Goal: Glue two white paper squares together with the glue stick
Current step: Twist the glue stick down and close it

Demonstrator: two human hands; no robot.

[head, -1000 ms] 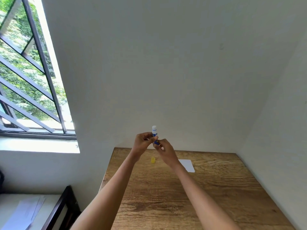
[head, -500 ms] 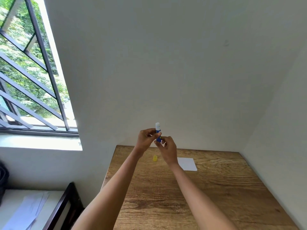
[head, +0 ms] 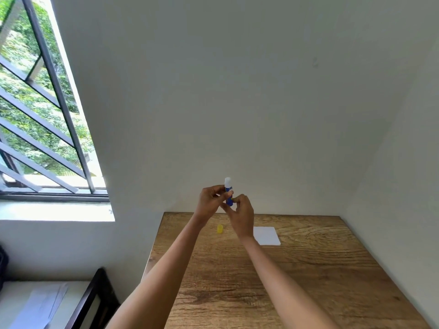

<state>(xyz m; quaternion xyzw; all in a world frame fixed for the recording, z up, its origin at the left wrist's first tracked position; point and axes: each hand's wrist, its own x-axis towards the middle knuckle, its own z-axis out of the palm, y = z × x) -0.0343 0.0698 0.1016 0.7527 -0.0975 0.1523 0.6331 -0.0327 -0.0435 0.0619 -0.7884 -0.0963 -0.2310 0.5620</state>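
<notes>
A blue glue stick [head: 228, 193] stands upright in the air above the far end of the wooden table [head: 308, 276], its white glue end pointing up. My left hand [head: 210, 202] pinches the tube's upper part. My right hand [head: 240, 214] grips its lower end from below. The yellow cap [head: 220, 228] stands on the table under my hands. A white paper square [head: 266, 235] lies flat to the right of my right wrist; I cannot tell whether it is one sheet or two stacked.
White walls close the table in at the back and on the right. A barred window [head: 42, 115] is at the left. Below it, left of the table, stands a dark frame [head: 95, 302] beside a white surface with loose papers [head: 40, 305].
Both hands stay on the glue stick in almost the same place. The view has shifted slightly, and my fingers have moved a little on the tube.
</notes>
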